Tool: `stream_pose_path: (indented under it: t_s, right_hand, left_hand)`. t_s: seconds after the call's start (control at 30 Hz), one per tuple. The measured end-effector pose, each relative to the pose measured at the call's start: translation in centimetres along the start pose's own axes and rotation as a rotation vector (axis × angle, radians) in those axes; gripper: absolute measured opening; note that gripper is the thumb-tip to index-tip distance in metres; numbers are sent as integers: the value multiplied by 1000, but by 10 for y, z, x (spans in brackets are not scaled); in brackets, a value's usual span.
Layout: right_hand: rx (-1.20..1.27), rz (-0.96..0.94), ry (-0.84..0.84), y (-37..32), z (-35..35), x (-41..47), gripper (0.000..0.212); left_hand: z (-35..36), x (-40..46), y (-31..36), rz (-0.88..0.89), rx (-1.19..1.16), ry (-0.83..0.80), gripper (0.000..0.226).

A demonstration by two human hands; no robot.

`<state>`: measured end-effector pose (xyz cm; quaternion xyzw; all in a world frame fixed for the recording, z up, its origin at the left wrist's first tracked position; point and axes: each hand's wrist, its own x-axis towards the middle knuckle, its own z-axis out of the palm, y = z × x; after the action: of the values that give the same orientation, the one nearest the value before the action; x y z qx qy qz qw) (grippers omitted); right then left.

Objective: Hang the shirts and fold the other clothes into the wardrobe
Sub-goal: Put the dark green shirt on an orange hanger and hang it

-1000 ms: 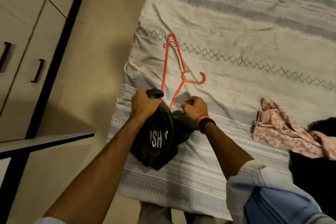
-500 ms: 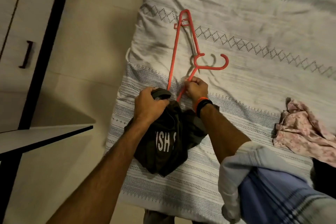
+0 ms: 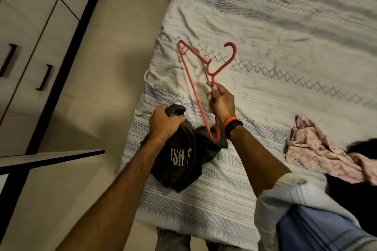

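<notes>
A dark T-shirt (image 3: pixel 180 161) with white lettering lies bunched on the bed near its left edge. My left hand (image 3: pixel 164 123) grips the shirt's collar from above. My right hand (image 3: pixel 221 104) holds a red plastic hanger (image 3: pixel 191 85) by one sloping arm, lifted off the sheet. The hanger's lower corner sits against the shirt's fabric, and its hook points up and away from me. A pink patterned garment (image 3: pixel 318 149) lies crumpled to the right.
The bed (image 3: pixel 285 36) has a white and grey patterned sheet. Wardrobe doors (image 3: pixel 30 51) with dark handles stand at the left across a strip of beige floor. An open door's edge (image 3: pixel 53 156) juts out at lower left. A dark garment (image 3: pixel 355 181) lies at the right.
My right hand has raised the hanger off the sheet and turned it, so the hook now points upward. My left hand keeps its grip on the shirt's collar.
</notes>
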<state>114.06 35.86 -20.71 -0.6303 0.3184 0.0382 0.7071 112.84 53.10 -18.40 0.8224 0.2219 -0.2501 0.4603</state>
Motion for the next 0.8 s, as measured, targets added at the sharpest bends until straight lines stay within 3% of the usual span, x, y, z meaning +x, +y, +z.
stream_pose_path:
  t_s: [0.37,0.57,0.63,0.7,0.8]
  right_hand:
    - [37,-69,-308,-21,-48,-133,26]
    - [73,-95,-457,-31,-83,-202,32]
    - [72,-81,-491,-38,-93,-226,37]
    - [68,-91,-548,-45,-102,-247,34]
    - [16,-120,-626,-59,-113,-271,31]
  left_hand:
    - [-32,-112,23,-64,-413,29,29]
    - [-41,-192,24,-46,-529,85,97]
    - [-38,-214,21,-45,-568,105,106]
    - [-38,-231,21,-36,-590,120,98]
    - [-40,-249,19,15,-590,125,62]
